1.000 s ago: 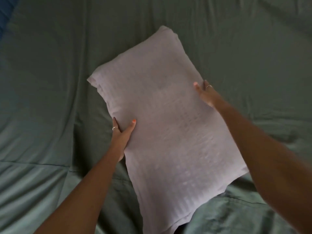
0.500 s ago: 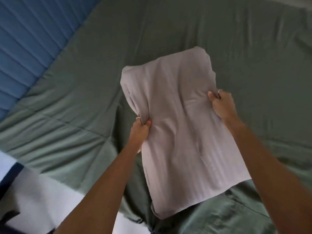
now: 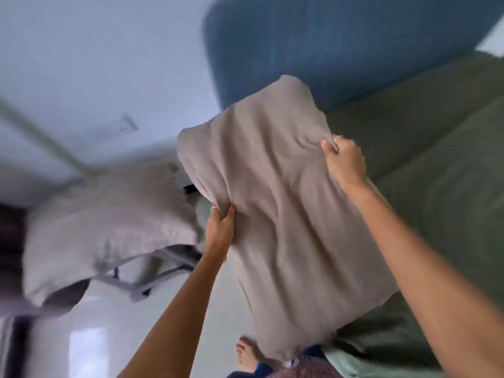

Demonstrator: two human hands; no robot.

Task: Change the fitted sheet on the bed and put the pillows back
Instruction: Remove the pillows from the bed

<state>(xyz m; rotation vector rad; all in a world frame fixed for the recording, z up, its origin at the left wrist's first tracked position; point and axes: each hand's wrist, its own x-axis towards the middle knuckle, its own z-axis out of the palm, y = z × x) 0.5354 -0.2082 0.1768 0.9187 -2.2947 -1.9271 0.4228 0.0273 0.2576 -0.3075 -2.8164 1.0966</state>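
progress: the green fitted sheet (image 3: 436, 165) is already on the bed and lies fairly smooth, with some creases near the foot; whether every corner is tucked cannot be told from this view. the pillow stage is in hand and not finished, by my judgement.

pillow in hand: a beige pillow (image 3: 286, 214) is held up in the air, off the mattress, over the near edge of the bed and partly over the floor. the left hand (image 3: 221, 227) has its fingers clenched on a bunch of cloth at the pillow's left edge. the right hand (image 3: 345, 159) grips the upper right edge, thumb pinched over the fabric. both hands grasp the same pillow.

left to do: this pillow has yet to be laid at the head of the bed. a second pillow (image 3: 103, 227), same beige cover, sits off the bed to the left on a grey folding frame (image 3: 163, 271); it also awaits return.

surface and room: blue padded headboard (image 3: 327, 50) stands behind the bed. pale wall (image 3: 95, 64) to the left. light glossy floor (image 3: 90, 336) below, with a bare foot (image 3: 246, 353) visible at the bottom. the left part of the picture is blurred; a dark object at the far left edge cannot be identified.
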